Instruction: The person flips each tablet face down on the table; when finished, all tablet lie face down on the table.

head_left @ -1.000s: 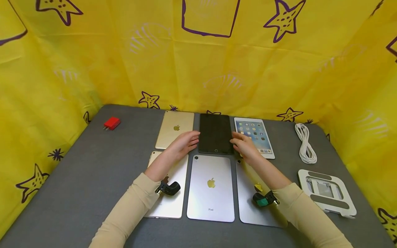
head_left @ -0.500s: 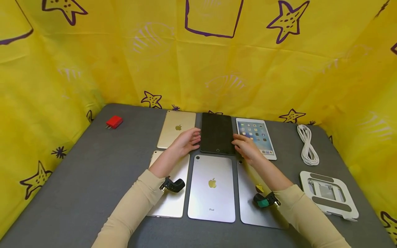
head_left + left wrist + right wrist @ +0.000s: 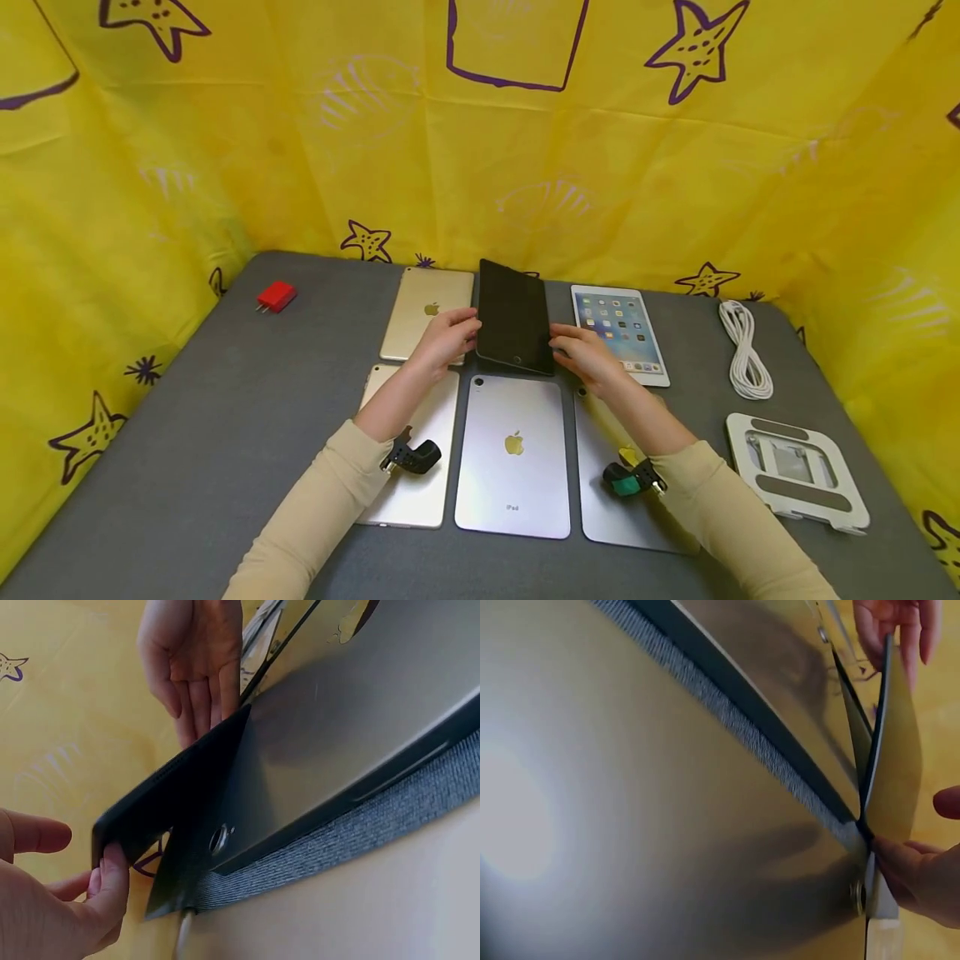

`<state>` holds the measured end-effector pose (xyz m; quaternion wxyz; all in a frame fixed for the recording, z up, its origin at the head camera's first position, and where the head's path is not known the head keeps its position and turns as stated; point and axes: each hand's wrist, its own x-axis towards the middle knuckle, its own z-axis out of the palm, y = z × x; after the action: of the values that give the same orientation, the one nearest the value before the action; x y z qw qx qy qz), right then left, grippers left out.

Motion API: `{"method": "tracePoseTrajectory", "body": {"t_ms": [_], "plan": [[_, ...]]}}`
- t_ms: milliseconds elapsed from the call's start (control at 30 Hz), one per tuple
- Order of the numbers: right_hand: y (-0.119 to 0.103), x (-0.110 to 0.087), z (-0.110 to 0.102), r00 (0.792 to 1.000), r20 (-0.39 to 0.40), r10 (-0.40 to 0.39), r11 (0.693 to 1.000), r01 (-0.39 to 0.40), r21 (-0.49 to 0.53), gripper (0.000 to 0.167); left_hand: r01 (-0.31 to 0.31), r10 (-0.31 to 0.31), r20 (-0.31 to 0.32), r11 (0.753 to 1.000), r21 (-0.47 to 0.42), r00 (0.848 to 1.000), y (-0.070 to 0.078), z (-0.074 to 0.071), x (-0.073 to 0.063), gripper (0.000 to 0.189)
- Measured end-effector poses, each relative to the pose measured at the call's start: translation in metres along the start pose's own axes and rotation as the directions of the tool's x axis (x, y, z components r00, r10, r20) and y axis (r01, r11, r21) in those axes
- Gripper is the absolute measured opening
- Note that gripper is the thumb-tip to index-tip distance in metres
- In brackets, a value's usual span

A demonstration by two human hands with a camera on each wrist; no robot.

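A black tablet [image 3: 514,315] stands tilted in the back row in the head view, its left side raised off the grey table and its right edge low. My left hand [image 3: 447,337] grips the raised left edge, with fingers on both sides of it in the right wrist view. Beside the low right edge is my right hand [image 3: 588,356]; its fingertips touch that edge, and the thumb stands apart in the right wrist view. In front lies a silver tablet [image 3: 513,475], back up. A gold tablet [image 3: 416,300] lies left of the black one, and a white tablet [image 3: 626,325] with a lit screen lies to its right.
Under my forearms lie another gold tablet [image 3: 427,496] and a grey tablet [image 3: 607,508]. A white cable [image 3: 742,350] and a white folding stand [image 3: 798,471] are at right. A red charger [image 3: 277,296] sits at back left. Yellow cloth [image 3: 480,142] borders the table.
The black tablet was flat on the table; now its left side is lifted and it has shifted slightly left. Both hands moved slightly left with it.
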<state>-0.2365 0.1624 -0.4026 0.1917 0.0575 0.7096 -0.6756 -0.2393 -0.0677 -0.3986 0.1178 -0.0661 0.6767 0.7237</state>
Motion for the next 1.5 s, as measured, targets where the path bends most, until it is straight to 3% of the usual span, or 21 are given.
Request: {"method": "tracePoseTrajectory", "body": {"t_ms": [233, 367, 867, 1000, 1267, 1500], "plan": [[-0.003, 0.003, 0.013, 0.998, 0.053, -0.015, 1.000, 0.015, -0.001, 0.051, -0.116, 0.121, -0.030, 0.983, 0.146, 0.992, 0.007, 0.000, -0.009, 0.048], [-0.003, 0.007, 0.021, 0.998, 0.066, -0.003, 1.000, 0.001, 0.028, 0.050, -0.146, 0.154, -0.034, 0.974, 0.173, 0.987, 0.014, 0.001, -0.014, 0.050], [-0.002, 0.013, 0.044, 0.994, 0.108, -0.003, 0.993, -0.011, 0.121, 0.048, -0.245, 0.242, 0.038, 0.962, 0.119, 0.969, 0.026, 0.008, -0.021, 0.051], [-0.001, 0.013, 0.045, 0.992, 0.126, -0.008, 0.994, -0.006, 0.112, 0.048, -0.241, 0.236, 0.052, 0.963, 0.123, 0.970, 0.026, 0.014, -0.022, 0.052], [-0.004, 0.010, 0.038, 0.988, 0.155, -0.016, 0.999, 0.010, 0.044, 0.048, -0.224, 0.220, 0.080, 0.974, 0.043, 0.972, 0.019, 0.024, -0.020, 0.052], [-0.025, 0.009, 0.035, 0.993, 0.089, -0.073, 0.994, 0.065, 0.091, 0.043, -0.234, 0.232, 0.051, 0.971, 0.050, 0.971, 0.019, 0.029, -0.021, 0.051]]}}
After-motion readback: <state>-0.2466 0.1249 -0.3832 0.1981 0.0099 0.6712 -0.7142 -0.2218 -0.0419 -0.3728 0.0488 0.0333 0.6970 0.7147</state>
